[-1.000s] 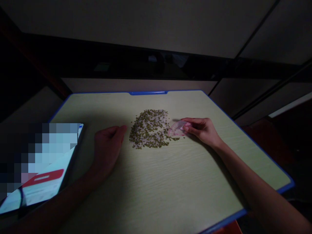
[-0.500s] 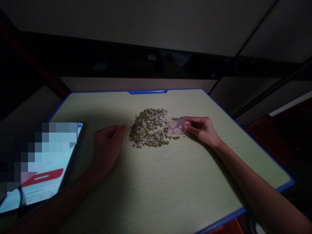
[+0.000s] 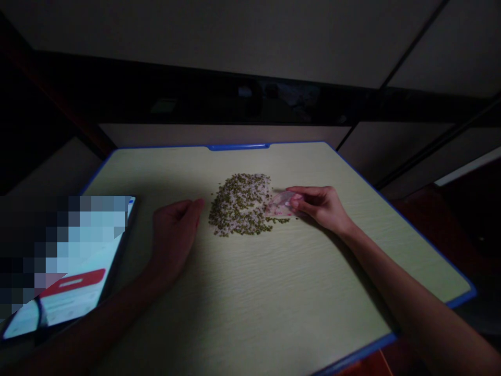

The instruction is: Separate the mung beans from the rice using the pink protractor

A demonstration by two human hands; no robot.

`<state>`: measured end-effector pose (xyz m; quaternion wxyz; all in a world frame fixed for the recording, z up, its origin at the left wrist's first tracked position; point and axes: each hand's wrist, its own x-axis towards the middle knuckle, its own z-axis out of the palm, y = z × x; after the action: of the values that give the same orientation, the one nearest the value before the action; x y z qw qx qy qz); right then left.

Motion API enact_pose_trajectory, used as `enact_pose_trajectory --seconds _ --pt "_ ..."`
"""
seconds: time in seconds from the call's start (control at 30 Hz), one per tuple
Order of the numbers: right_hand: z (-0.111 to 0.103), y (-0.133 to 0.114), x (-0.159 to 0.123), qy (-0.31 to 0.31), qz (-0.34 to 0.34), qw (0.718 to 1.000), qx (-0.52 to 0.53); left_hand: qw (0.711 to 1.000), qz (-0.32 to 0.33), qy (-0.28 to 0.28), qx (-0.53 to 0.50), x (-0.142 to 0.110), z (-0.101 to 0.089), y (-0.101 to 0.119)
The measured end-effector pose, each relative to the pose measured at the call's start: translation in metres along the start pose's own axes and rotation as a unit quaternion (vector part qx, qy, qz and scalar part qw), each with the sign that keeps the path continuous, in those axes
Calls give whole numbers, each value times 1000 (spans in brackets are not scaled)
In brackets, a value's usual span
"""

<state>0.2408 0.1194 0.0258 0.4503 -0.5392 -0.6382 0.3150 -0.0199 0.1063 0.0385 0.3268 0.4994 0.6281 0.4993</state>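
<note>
A pile of small green beans mixed with whitish grains (image 3: 239, 206) lies in the middle of the light wooden tabletop (image 3: 250, 292). At its right side my right hand (image 3: 319, 206) is closed on a thin, see-through pinkish piece (image 3: 278, 204) with red marks. That piece's left edge meets the right rim of the pile, and a few beans lie just below it. Left of the pile, apart from it, my left hand (image 3: 176, 230) is closed, thumb and fingers pressed together. Whatever the left fingers may hold is hidden in shadow.
A lit tablet (image 3: 74, 282) stands at the left, partly behind my left forearm, its screen partly blurred out. The table has a blue rim with a blue handle (image 3: 239, 147) at the far side. Dark cabinet panels (image 3: 219, 42) rise behind it.
My right hand has shifted slightly left, bringing the see-through piece against the pile's edge. My left hand stays nearly where it was, and the whole view has moved a little.
</note>
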Motion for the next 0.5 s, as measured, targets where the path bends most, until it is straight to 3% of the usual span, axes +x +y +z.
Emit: enact_pose_trajectory --seconds 0.5 --pt "-1 0 -2 -46 -1 999 19 1000 1 -1 11 -2 0 2"
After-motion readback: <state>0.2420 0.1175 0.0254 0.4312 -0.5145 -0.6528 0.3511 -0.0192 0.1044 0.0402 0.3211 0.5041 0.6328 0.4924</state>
